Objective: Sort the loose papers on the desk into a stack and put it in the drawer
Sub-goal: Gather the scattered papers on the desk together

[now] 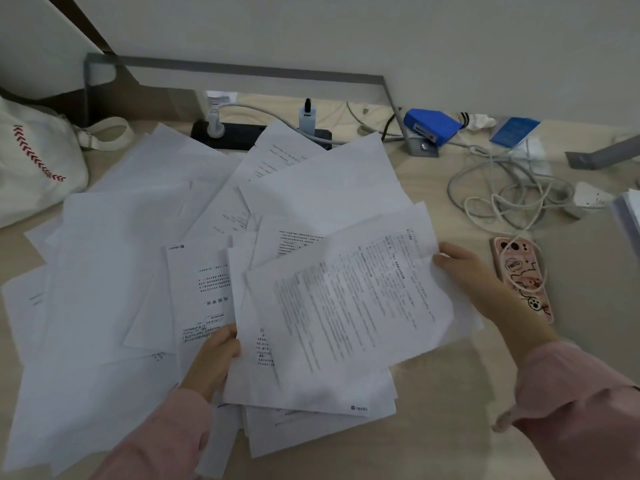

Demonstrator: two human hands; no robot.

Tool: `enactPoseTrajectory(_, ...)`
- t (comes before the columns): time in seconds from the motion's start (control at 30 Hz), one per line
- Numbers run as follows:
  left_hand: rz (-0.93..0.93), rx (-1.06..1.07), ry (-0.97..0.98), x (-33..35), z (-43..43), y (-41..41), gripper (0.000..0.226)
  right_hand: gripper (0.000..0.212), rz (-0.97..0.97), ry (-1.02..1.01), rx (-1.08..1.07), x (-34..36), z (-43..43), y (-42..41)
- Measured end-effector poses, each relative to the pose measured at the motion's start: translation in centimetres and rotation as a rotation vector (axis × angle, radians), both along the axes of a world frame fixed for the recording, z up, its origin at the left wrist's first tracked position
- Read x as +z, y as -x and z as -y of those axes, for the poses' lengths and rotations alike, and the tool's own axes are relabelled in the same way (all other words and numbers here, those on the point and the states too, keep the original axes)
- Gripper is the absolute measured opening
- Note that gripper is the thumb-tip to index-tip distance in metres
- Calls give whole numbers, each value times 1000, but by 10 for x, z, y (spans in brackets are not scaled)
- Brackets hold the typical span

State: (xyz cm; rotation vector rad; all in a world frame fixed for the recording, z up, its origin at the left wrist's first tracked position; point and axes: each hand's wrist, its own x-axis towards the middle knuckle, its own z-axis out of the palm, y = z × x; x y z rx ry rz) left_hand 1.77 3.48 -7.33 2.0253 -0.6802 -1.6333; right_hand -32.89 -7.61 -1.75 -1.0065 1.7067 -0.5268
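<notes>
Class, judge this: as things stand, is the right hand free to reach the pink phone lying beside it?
Probably not yet: the right hand grips printed sheets. The pink phone lies unobstructed beside it.

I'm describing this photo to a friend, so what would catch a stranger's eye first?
The sprawl of loose papers covering the middle and left of the desk, with both hands on them: the left hand at the near edge, the right hand gripping a printed sheet. Next, the pink cartoon phone case just right of that hand.

One head view, looking forward and down, close over the desk [450, 403]; wall behind it.
</notes>
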Motion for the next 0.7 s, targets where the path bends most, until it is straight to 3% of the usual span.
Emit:
enactPoseTrajectory(0.17,-138,207,-134,-8,11,-1,25,20,-419,105,482,-8,23,-33)
enactPoseTrajectory(0.23,-97,145,-81,-3,10,3,25,32,-528,162,618,-8,28,-56)
enactPoseTrajectory(0.33,-17,15,53,8,4,12,6,35,-634,308,744,-13,26,-93)
enactPoseTrajectory(0.37,-22,-1,75,7,2,14,12,35,-652,365,763,-17,24,-104)
enactPoseTrajectory(0.43,-25,-4,96,5,1,17,25,33,-641,480,734,-22,21,-121)
enactPoseTrajectory(0.57,-30,-2,95,5,-1,19,25,36,-526,705,606,-29,19,-124)
enactPoseTrajectory(0.63,-12,-15,89,4,-2,19,22,38,-478,591,327,-30,15,-109)
enactPoseTrajectory(0.7,6,-26,79,5,-1,19,17,38,-361,341,-43,-34,3,-87)
